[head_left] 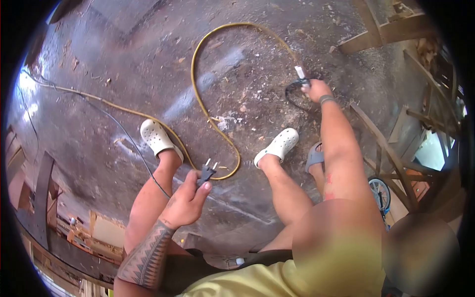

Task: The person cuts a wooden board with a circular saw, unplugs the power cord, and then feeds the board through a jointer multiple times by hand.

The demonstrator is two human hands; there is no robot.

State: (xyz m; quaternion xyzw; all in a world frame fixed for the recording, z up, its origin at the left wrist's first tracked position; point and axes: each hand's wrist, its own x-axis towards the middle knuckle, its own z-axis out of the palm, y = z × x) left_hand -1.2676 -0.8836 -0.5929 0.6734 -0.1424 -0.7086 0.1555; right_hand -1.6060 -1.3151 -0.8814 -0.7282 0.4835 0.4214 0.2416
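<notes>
My left hand (185, 203) is closed around a black two-pin plug (207, 173), its metal prongs pointing away from me. A thin dark cord runs from near this hand toward the upper left. Farther out on the right, my right hand (319, 90) grips the end of a yellow extension cord (194, 81). A white connector (300, 72) sticks out just beyond its fingers. A loop of black cable (288, 99) hangs beside that hand; the fingers partly hide how it joins the connector.
The yellow cord curves across a dark, debris-strewn floor (148, 64) between my white clogs (279, 146). Beside my right leg is another person's foot in a grey sandal (314, 156). Wooden frames (386, 133) and a blue-rimmed wheel (380, 194) stand at right; timber lies at left.
</notes>
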